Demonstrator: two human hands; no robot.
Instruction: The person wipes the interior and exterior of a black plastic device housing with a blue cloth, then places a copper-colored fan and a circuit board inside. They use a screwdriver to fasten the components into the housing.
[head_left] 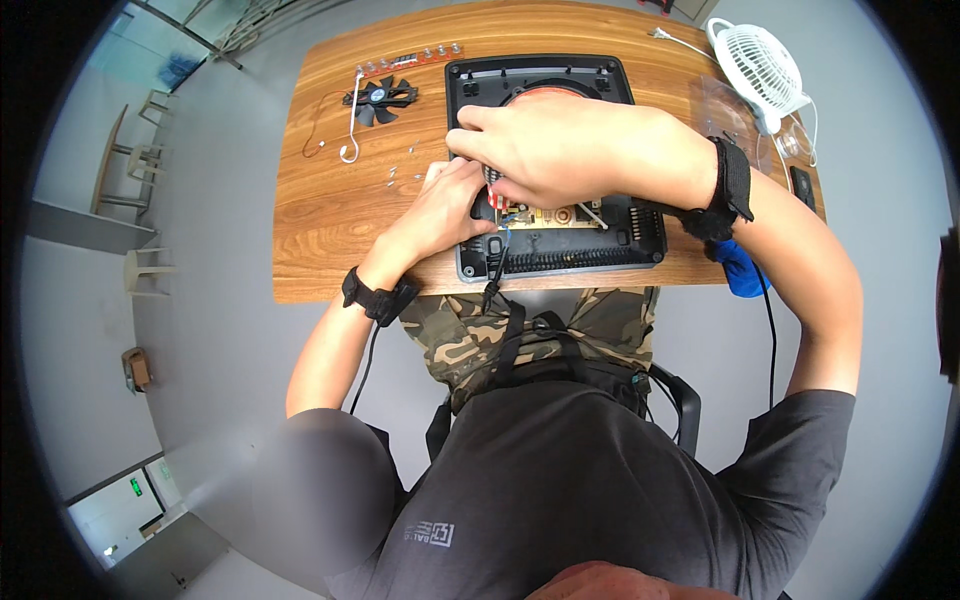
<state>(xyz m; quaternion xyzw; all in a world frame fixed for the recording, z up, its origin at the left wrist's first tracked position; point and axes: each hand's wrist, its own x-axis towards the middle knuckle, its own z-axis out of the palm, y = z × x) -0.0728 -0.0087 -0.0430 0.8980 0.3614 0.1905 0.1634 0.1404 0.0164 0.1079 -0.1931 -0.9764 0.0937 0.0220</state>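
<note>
An opened black appliance housing (560,262), which looks like an induction cooker, lies on the table in front of me. Inside it a circuit board (545,219) shows, with part of a round reddish coil (545,93) behind my right hand. My right hand (540,150) reaches across the housing with its fingers curled; what they close on is hidden. At the housing's left side, my left hand (447,205) bends its fingers inward, its thumb by the board and its fingertips partly covered. A small red-and-white striped piece (496,200) shows between the hands.
Left of the housing lie a black fan (380,99), a white hooked cable (352,125), a red strip with knobs (410,61) and several small screws (391,176). A white desk fan (757,75) stands at the back right. A blue object (742,270) hangs at the right edge.
</note>
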